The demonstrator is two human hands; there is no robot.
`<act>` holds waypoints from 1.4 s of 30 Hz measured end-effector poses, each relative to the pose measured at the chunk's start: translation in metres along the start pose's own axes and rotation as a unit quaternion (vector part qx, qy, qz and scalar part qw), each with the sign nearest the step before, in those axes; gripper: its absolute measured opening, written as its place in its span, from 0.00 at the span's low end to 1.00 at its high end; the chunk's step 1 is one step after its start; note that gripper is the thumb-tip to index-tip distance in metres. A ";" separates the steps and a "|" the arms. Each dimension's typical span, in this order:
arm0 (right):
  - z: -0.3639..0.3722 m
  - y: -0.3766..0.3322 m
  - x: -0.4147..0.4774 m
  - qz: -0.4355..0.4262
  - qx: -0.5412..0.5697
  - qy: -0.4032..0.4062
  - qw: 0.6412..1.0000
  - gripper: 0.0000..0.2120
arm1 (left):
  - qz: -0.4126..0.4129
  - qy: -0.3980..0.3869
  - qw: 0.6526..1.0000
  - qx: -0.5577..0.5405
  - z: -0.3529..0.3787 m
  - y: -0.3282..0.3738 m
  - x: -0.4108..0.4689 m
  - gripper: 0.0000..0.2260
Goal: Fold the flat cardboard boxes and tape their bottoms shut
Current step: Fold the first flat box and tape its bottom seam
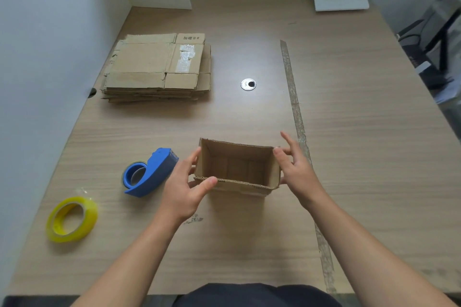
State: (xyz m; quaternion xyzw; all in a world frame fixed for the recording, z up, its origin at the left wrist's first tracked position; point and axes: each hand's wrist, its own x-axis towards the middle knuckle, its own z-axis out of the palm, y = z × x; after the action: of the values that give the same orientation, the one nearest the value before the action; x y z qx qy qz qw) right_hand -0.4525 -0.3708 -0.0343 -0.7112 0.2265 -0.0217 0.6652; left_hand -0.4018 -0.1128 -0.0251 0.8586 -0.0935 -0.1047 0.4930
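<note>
You've got the box up between both hands, open mouth facing you, and it's folded into shape. Your left hand grips the left wall: the thumb is hooked over the near-left corner of the rim, and the other fingers are curled against the outside of that wall. Your right hand takes the opposite side, with the thumb tip on the far-right corner of the rim and the fingers spread along the outside of the right wall. The index finger lifts clear and points away from you. So the box sits squarely between your two sets of fingertips, pinched from both sides. I can't tell whether its bottom is touching the table or is just off it.

Just outside your left knuckles lies the blue tape dispenser, close to them but not touching. Further out on that side and nearer to you, the yellow tape roll lies well apart from the hand. Well beyond your left fingertips is the stack of flat boxes, lying flat with printed characters on the top flap. Just beyond your right fingertips a worn strip of old tape runs along the tabletop, passing under that hand. A round metal grommet sits beyond the box's far wall.
</note>
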 end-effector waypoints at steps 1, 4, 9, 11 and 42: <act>-0.002 -0.002 0.004 0.003 -0.028 -0.010 1.000 0.18 | 0.013 -0.002 1.000 0.016 0.000 -0.002 -0.001 0.31; -0.003 -0.009 0.015 -0.027 -0.141 -0.029 0.989 0.10 | 0.058 0.007 0.998 0.037 0.001 -0.010 -0.005 0.30; 0.002 -0.025 0.027 -0.073 -0.254 0.020 0.964 0.12 | 0.110 0.020 0.991 0.077 0.004 -0.018 -0.006 0.24; 0.006 -0.026 0.030 -0.062 -0.243 0.041 0.967 0.13 | 0.119 0.019 0.990 0.077 0.005 -0.018 -0.005 0.24; -0.014 0.036 -0.009 -0.024 0.019 -0.016 0.999 0.13 | 0.026 0.024 0.999 -0.036 -0.004 -0.028 -0.019 0.34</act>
State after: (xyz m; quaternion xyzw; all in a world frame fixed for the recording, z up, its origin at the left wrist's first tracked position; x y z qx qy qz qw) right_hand -0.4755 -0.3808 -0.0644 -0.7042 0.1979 -0.0303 0.6812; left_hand -0.4175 -0.0907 -0.0455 0.8397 -0.1001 -0.0750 0.5285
